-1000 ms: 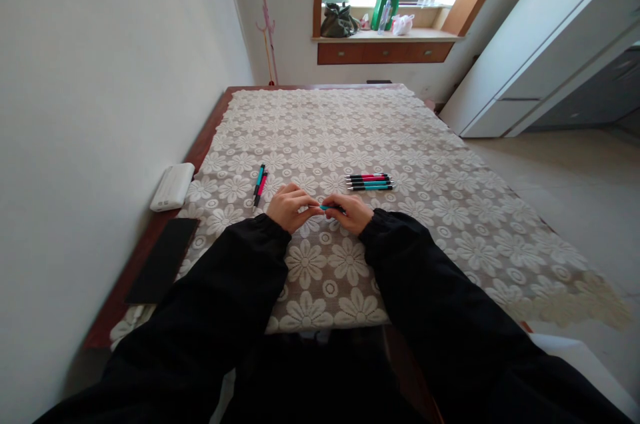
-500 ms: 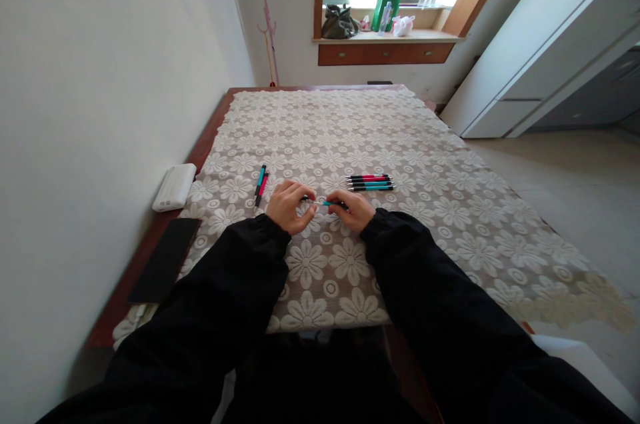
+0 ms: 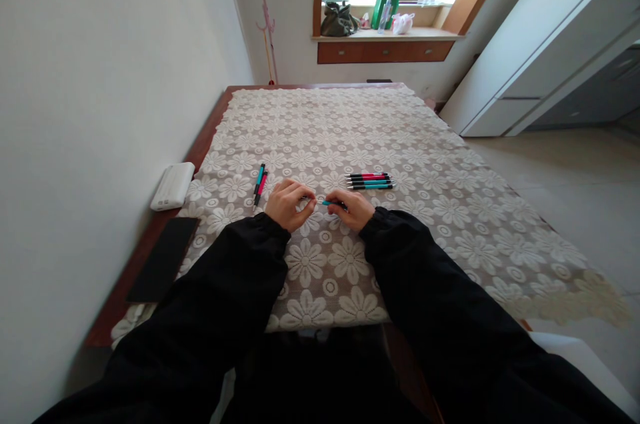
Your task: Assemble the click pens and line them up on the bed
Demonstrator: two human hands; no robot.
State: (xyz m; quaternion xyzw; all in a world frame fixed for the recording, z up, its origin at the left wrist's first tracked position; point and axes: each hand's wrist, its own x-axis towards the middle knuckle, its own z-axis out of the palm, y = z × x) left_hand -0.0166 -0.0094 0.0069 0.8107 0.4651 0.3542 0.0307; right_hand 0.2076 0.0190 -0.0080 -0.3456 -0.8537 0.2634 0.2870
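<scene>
- Left hand (image 3: 287, 205): thumb and forefinger have drawn closer together since the frame half a second back; right hand (image 3: 354, 209) has barely shifted.
- Grip, read from my remote post: left fingertips pinched on a slim pale piece (image 3: 320, 201); right fingers curled round a teal-and-black pen barrel (image 3: 328, 203).
- Barrel lies between the hands, pale piece at its nine o'clock end. Too small for me to say whether the two are joined.
- Handling, my judgement: very light, stiff, probably smooth plastic, apt to roll or slip. Pale piece likely the weaker part. I'd hold the barrel at its middle and keep any pull in line.
- Two to three o'clock from the hands: row of pens (image 3: 370, 181), four by my count, slender rods in black, pink and teal.
- Between nine and ten: pair of pens (image 3: 260, 184), one teal, one pink, black-ended.
- Underneath: lace tablecloth (image 3: 320, 121), raised cream flowers on taupe mesh, bumpy enough to check rolling.
- Nearer nine: white box (image 3: 173, 186), rounded corners, matte-looking.
</scene>
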